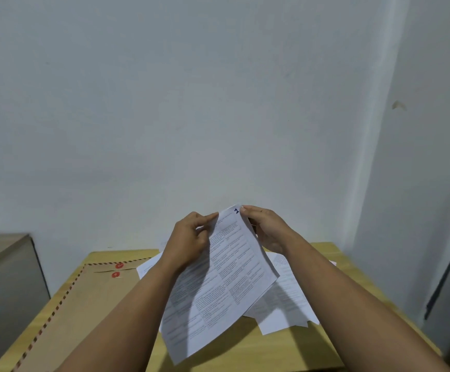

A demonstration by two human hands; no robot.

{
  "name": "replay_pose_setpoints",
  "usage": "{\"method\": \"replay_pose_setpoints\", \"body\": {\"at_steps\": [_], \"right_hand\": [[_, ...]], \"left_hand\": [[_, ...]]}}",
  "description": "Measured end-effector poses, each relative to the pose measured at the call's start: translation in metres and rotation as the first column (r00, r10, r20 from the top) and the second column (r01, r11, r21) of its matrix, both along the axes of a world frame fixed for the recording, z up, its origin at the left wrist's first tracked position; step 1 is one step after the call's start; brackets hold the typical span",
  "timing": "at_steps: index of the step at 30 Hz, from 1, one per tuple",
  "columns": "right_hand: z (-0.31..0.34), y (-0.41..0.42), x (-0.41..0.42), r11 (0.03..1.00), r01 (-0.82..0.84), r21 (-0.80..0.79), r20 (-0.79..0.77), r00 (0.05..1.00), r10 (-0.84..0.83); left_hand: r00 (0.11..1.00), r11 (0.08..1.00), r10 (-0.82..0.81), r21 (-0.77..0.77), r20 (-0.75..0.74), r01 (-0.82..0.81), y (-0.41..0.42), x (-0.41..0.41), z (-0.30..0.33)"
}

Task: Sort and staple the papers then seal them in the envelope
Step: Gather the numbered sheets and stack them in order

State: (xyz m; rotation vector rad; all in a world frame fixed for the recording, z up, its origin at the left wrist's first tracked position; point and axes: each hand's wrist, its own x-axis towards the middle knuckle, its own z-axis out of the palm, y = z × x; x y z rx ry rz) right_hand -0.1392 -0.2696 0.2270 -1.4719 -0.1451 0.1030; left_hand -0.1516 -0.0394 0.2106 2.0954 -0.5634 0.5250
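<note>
- Filling the upper part of the view is a pale wall (218, 103); a small brownish mark sits on it at the right
- Spreading below the wall is a light wooden table (245, 353), its far edge against the wall
- Standing at the left, beside the table, is a grey-brown cabinet (6, 285)
- Lying flat on the table's left side is a brown envelope (84, 304) with a red-and-dark striped border and two red round fasteners near its flap; it touches neither hand
- Held up above the table's middle is a printed sheet (226, 269), tilted, with a blue number at its top corner
- Resting on the table under and right of it are loose papers (288, 299), overlapping one another
- Gripping the sheet's upper left edge is the left hand (189, 240), fingers curled round the paper
- Pinching the top corner by the number is the right hand (267, 229), thumb on the near face; its other fingers lie behind the sheet, hidden
</note>
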Motion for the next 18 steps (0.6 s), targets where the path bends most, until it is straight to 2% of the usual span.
{"method": "replay_pose_setpoints", "body": {"at_steps": [11,16,18], "right_hand": [[-0.008,0.003,0.000,0.999,-0.019,0.026,-0.020,1.000,0.019],[-0.024,-0.001,0.004,0.996,-0.004,0.090,-0.060,0.998,0.009],[-0.034,-0.004,0.006,0.998,0.053,0.024,-0.055,0.997,-0.052]], "left_hand": [[1.000,0.999,0.008,-0.050,-0.006,-0.008,-0.002,0.005,-0.013],[0.999,0.997,0.019,0.078,-0.050,-0.015,-0.002,0.010,-0.022],[0.995,0.990,0.038,0.138,-0.088,-0.025,-0.006,0.017,-0.029]]}}
